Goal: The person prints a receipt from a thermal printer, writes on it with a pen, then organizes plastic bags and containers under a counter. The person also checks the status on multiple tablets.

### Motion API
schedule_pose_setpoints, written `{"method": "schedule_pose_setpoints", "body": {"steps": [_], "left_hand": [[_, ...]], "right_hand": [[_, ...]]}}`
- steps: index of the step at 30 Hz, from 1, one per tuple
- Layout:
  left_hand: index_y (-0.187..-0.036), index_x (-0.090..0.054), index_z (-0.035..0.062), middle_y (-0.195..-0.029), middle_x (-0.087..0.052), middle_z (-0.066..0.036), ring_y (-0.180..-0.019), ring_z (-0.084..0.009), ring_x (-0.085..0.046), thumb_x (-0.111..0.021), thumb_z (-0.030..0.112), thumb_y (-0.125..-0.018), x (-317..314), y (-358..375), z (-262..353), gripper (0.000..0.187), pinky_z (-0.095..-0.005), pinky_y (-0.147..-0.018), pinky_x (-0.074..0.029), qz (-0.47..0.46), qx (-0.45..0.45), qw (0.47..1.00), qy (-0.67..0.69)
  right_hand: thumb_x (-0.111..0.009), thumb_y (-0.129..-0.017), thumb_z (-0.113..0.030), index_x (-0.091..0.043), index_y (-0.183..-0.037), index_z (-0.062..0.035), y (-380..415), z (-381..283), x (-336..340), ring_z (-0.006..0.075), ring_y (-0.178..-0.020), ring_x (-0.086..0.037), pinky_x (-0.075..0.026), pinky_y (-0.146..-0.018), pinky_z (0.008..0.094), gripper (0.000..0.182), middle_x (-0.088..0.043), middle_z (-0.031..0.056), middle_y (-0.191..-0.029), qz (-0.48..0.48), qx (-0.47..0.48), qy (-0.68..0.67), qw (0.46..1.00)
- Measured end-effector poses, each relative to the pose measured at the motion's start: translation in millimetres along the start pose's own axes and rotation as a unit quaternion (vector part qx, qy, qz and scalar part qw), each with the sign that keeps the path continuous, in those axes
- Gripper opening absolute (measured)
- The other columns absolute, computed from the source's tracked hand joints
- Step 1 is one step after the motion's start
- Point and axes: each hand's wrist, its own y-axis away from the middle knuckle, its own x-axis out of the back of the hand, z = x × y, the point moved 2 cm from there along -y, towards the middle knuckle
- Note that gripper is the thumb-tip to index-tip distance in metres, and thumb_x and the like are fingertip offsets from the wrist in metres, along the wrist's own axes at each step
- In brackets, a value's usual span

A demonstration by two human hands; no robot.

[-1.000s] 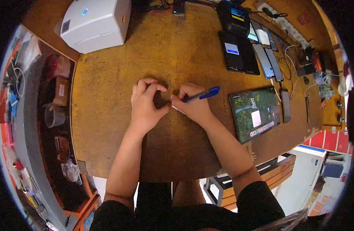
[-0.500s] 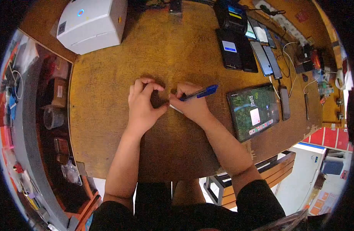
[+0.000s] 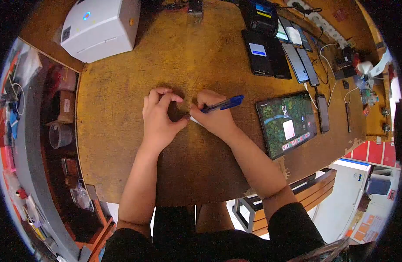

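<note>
I see the right hand (image 3: 218,118) clamped on the pen (image 3: 227,103), blue end towards two o'clock; a white slip (image 3: 194,120) peeps from under it, left hand (image 3: 159,120) at nine o'clock, thumb and fingertips parted

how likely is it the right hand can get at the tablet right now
Probably yes: nothing stands on the tabletop between the right hand and the tablet, though the pen that hand holds might need setting down first.
</note>
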Motion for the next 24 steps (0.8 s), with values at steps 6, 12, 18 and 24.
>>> {"method": "schedule_pose_setpoints", "body": {"steps": [6,12,18,24], "left_hand": [[-0.087,-0.057,0.0109,-0.103,-0.046,-0.009,-0.096,-0.0286,-0.043,-0.072,0.01,-0.052,0.6,-0.5,2.0,0.038,-0.0366,-0.083,-0.037,-0.012,0.015,1.0,-0.004],[-0.087,-0.057,0.0105,-0.103,-0.046,-0.009,-0.095,-0.0289,-0.043,-0.072,0.01,-0.052,-0.1,0.2,1.5,0.038,-0.0368,-0.083,-0.037,-0.003,0.007,1.0,-0.009],[-0.087,-0.057,0.0106,-0.103,-0.046,-0.009,-0.096,-0.0287,-0.043,-0.071,0.011,-0.052,-1.2,1.1,2.2,0.038,-0.0367,-0.084,-0.037,0.005,0.012,1.0,-0.018],[-0.086,-0.058,0.0104,-0.104,-0.048,-0.009,-0.098,-0.0291,-0.043,-0.071,0.01,-0.051,-4.7,1.9,-0.6,0.037,-0.0366,-0.086,-0.035,0.006,0.02,1.0,-0.018]], "right_hand": [[-0.061,-0.062,-0.007,-0.04,-0.057,-0.0028,1.4,2.5,-1.7,0.0272,-0.055,-0.044,-0.034,-0.049,0.0362,0.023,-0.042,0.0112,-0.057,-0.002,-0.009,-0.011,1.0],[-0.06,-0.062,-0.007,-0.039,-0.058,-0.0028,1.1,3.1,-2.3,0.0267,-0.054,-0.044,-0.033,-0.048,0.0365,0.022,-0.042,0.0112,-0.056,0.003,-0.009,-0.029,1.0],[-0.059,-0.067,-0.002,-0.033,-0.057,-0.002,-0.2,2.1,-3.1,0.0176,-0.048,-0.035,-0.029,-0.045,0.0312,0.027,-0.035,0.0079,-0.053,0.055,0.033,-0.002,0.998],[-0.06,-0.068,-0.004,-0.033,-0.057,-0.0018,-0.9,3.7,-2.8,0.0189,-0.048,-0.035,-0.028,-0.045,0.0322,0.029,-0.035,0.0081,-0.053,0.047,0.049,-0.009,0.998]]}}
